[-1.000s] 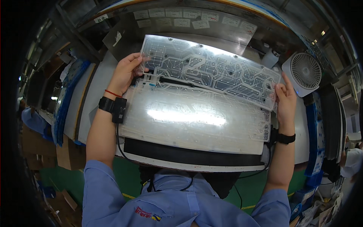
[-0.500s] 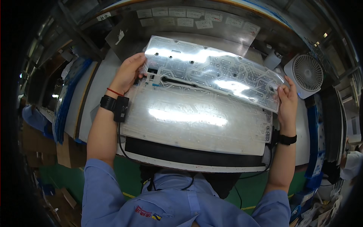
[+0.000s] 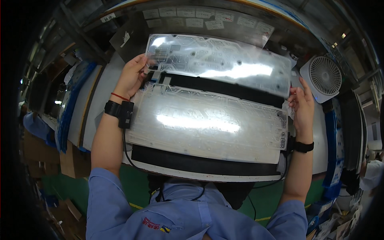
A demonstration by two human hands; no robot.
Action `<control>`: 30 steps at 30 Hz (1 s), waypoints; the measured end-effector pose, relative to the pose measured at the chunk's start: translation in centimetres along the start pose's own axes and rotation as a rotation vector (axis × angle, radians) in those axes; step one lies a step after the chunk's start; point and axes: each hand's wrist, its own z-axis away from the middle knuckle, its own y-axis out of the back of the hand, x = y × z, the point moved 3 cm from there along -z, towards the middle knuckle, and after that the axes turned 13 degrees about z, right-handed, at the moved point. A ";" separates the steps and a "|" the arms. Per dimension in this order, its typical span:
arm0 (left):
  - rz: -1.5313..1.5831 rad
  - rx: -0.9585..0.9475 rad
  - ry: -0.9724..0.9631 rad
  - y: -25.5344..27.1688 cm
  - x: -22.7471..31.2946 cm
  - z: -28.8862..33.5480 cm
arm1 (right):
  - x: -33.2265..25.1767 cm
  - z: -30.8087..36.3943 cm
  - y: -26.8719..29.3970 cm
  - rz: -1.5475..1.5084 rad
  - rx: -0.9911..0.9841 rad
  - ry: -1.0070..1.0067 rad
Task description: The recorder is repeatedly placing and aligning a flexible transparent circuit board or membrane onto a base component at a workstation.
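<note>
A clear plastic circuit film (image 3: pixel 224 56), printed with fine traces and small dark holes, is held up by its two ends. My left hand (image 3: pixel 134 74) pinches its left edge, and my right hand (image 3: pixel 302 100) is closed at its lower right corner with the index finger sticking up. Closer to me lies a stack of similar clear circuit films (image 3: pixel 208 138), apart from the lifted one, with glare across the middle. Between the two shows a black strip (image 3: pixel 224 89) of the surface beneath. A small pale tab (image 3: pixel 166 81) stands at the stack's upper left.
A white fan (image 3: pixel 325 76) stands at the far right of the table (image 3: pixel 320 136), with a bottle beside it. Paper notes (image 3: pixel 194 23) cover the metal panel behind. Black matting (image 3: pixel 200 162) edges the near side, and blue-edged stacks (image 3: pixel 74 108) stand at the left.
The held film has moved away from me and slightly left, and hangs flatter. A wider black band now shows between it and the stack. My right fingers have shifted at the corner.
</note>
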 end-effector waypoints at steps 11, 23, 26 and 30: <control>0.004 0.106 -0.012 -1.0 0.3 0.3 | 0.7 0.5 -0.6 0.365 -0.305 -0.115; -0.018 0.082 0.047 -1.2 0.0 0.3 | 0.2 0.5 -0.8 0.300 -0.224 0.118; -0.093 -0.057 0.125 -1.2 0.1 0.3 | 0.4 0.5 -0.6 0.270 -0.165 0.044; -0.221 -0.072 0.100 -2.4 0.3 0.9 | 0.5 0.3 -0.6 0.262 -0.096 0.023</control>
